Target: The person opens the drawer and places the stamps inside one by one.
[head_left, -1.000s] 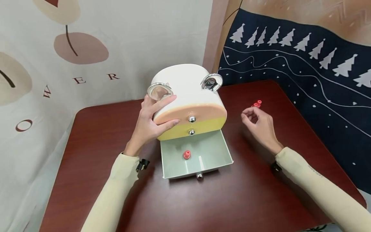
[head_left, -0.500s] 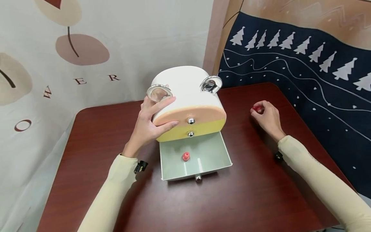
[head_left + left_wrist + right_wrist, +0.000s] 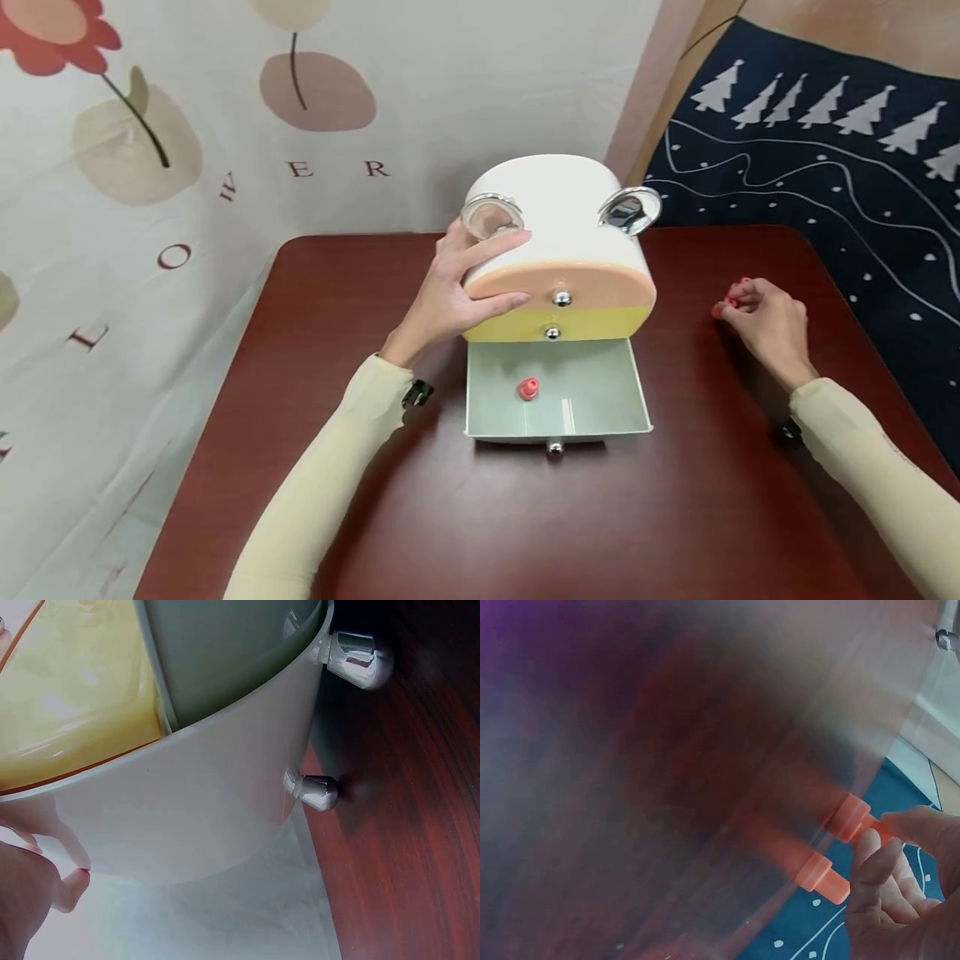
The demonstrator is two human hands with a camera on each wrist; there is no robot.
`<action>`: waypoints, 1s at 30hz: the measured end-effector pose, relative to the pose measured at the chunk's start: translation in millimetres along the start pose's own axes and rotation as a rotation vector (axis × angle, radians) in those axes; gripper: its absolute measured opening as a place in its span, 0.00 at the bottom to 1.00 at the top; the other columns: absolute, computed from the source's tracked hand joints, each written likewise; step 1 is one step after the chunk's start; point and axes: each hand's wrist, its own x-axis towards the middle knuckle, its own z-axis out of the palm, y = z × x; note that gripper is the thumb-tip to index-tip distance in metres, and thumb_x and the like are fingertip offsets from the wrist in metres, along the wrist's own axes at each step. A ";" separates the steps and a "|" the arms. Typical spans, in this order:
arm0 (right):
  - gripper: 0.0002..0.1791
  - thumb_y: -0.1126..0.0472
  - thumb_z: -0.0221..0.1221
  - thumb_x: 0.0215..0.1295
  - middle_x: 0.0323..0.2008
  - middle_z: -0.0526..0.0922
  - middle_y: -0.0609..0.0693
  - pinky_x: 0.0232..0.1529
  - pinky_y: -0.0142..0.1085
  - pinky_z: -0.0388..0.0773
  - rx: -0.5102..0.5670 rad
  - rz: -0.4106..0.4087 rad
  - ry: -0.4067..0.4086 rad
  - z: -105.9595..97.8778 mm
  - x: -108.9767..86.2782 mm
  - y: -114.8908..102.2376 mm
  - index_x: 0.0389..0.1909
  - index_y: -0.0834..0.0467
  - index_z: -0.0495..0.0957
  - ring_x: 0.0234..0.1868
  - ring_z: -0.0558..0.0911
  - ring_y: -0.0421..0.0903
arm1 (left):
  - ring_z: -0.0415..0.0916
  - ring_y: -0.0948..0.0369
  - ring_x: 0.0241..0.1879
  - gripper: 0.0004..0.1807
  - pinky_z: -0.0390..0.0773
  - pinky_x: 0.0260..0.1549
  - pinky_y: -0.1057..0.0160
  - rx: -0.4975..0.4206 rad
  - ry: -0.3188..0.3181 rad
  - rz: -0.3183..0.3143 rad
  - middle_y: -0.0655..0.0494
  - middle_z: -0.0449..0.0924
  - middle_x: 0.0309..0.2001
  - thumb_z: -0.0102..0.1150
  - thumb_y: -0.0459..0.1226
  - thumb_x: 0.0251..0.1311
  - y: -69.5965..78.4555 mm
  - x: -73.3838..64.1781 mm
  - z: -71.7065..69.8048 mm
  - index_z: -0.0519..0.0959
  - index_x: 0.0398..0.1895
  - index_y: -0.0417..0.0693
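Observation:
My left hand grips the upper left side of a small drawer cabinet, thumb across the peach drawer front and fingers over the white top. The green bottom drawer is pulled out. Inside it lies a small red stepped peg. To the right of the cabinet, my right hand is low at the table. In the right wrist view, its thumb and finger pinch the narrow end of a red stepped peg. Another such peg stands just beside it.
Two round chrome-rimmed ears project from the cabinet top. Silver knobs stick out from the drawer fronts, and a chrome foot shows under the body. The dark red table reaches back to fabric-covered walls.
My right hand has moved right, away from the cabinet, to the red pegs and has taken hold of one. The left hand keeps its grip. The head view has turned left.

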 end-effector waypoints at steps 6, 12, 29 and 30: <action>0.16 0.55 0.70 0.75 0.46 0.89 0.69 0.47 0.45 0.67 -0.029 0.010 -0.001 -15.3 -17.5 12.7 0.47 0.65 0.84 0.33 0.68 0.18 | 0.63 0.59 0.73 0.36 0.56 0.69 0.46 -0.001 -0.037 0.020 0.55 0.76 0.69 0.87 0.44 0.54 -3.3 11.7 14.6 0.86 0.69 0.53; 0.16 0.55 0.71 0.74 0.45 0.89 0.70 0.40 0.44 0.63 -0.085 0.051 0.000 -36.5 -58.7 30.1 0.48 0.65 0.85 0.31 0.66 0.20 | 0.63 0.63 0.71 0.36 0.58 0.67 0.49 -0.010 -0.094 0.072 0.57 0.77 0.68 0.85 0.49 0.57 -5.4 23.9 45.8 0.85 0.69 0.54; 0.13 0.60 0.77 0.69 0.40 0.91 0.34 0.33 0.23 0.74 0.310 -0.062 0.007 -11.9 -82.5 -97.4 0.51 0.58 0.90 0.38 0.85 0.33 | 0.63 0.61 0.72 0.35 0.59 0.65 0.49 0.045 -0.019 0.015 0.54 0.77 0.67 0.85 0.47 0.55 -2.8 3.2 1.2 0.86 0.68 0.53; 0.12 0.62 0.77 0.68 0.41 0.92 0.38 0.34 0.22 0.75 0.338 -0.087 0.007 -9.7 -85.6 -105.9 0.50 0.58 0.90 0.37 0.85 0.34 | 0.63 0.61 0.72 0.35 0.59 0.66 0.49 0.045 -0.016 0.012 0.54 0.77 0.67 0.85 0.46 0.55 -2.7 1.6 0.1 0.86 0.68 0.53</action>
